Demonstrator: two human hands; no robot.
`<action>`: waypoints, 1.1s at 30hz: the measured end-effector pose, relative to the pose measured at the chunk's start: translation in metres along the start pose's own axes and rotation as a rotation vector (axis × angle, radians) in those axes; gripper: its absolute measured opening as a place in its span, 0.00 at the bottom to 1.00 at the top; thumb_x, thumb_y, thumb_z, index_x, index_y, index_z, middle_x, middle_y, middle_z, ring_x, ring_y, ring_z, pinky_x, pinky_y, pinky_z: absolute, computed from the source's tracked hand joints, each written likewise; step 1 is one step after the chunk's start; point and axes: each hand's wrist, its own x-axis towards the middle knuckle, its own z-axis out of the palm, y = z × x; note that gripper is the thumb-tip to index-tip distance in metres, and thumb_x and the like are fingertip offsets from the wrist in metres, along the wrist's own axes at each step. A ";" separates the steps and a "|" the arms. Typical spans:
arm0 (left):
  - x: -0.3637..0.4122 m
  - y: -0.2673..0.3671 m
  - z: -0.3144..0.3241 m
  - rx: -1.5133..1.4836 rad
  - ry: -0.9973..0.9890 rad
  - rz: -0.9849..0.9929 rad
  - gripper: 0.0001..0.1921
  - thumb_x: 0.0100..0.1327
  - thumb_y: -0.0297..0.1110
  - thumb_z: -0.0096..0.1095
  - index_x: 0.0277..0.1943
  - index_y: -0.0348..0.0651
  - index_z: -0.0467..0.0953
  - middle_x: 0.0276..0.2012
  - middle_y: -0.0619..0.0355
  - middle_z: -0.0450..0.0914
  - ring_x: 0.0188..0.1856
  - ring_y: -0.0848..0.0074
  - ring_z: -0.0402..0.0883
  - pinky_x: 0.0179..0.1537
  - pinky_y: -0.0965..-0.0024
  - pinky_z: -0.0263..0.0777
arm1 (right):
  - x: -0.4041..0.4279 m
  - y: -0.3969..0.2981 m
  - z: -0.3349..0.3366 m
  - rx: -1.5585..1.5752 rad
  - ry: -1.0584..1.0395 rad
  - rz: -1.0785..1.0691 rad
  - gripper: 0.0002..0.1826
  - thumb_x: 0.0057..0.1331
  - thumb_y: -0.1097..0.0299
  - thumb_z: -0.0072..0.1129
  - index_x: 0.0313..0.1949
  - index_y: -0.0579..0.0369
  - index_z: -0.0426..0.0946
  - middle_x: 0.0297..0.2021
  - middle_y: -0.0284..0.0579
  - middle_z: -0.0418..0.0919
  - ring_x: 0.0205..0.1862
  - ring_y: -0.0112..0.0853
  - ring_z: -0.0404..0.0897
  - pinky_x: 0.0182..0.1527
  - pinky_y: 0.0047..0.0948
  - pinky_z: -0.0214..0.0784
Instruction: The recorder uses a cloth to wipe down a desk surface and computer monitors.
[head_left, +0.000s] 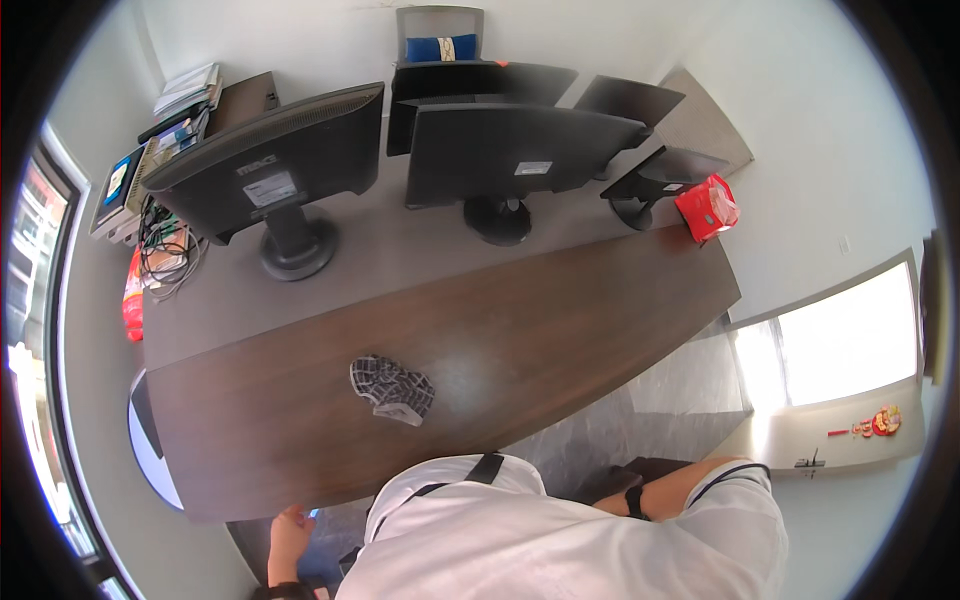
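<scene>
My left hand (291, 534) is low in the picture, at the front edge of the wooden desk (525, 315), with its fingers bent. Something small and pale blue shows beside the fingertips, but I cannot tell whether it is held. My right hand is out of view; only the right forearm with a dark wristband (637, 502) shows beside my white shirt. Before me on the desk lies a crumpled dark cloth item (394, 386) with a pale grid pattern and a whitish edge, apart from both hands.
Several black monitors, among them one on the left (277, 165) and one in the middle (517, 154), stand along the back. A red bag (705, 208) sits at the far right corner. Tangled cables (169, 244) and stacked papers (187, 90) are at the left. A chair (441, 22) stands behind.
</scene>
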 end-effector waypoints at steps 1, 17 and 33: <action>-0.002 -0.004 0.008 -0.003 0.004 -0.005 0.23 0.55 0.39 0.68 0.53 0.36 0.81 0.42 0.43 0.86 0.44 0.53 0.86 0.48 0.56 0.78 | 0.000 0.003 0.002 0.002 -0.011 -0.011 0.20 0.64 0.52 0.67 0.47 0.55 0.86 0.44 0.43 0.86 0.42 0.33 0.82 0.50 0.36 0.73; -0.029 -0.017 0.050 -0.135 0.040 -0.022 0.21 0.55 0.38 0.66 0.50 0.36 0.83 0.37 0.44 0.86 0.41 0.53 0.86 0.46 0.55 0.79 | 0.010 0.007 0.005 -0.023 -0.081 -0.043 0.21 0.62 0.55 0.68 0.48 0.57 0.84 0.38 0.48 0.86 0.35 0.35 0.83 0.41 0.37 0.76; -0.075 0.404 -0.147 -0.315 -0.022 1.418 0.11 0.59 0.18 0.64 0.45 0.35 0.83 0.39 0.49 0.83 0.40 0.62 0.84 0.42 0.65 0.78 | 0.080 -0.161 -0.060 -1.410 -0.123 -0.349 0.17 0.59 0.59 0.67 0.41 0.60 0.84 0.34 0.44 0.85 0.33 0.36 0.83 0.38 0.37 0.77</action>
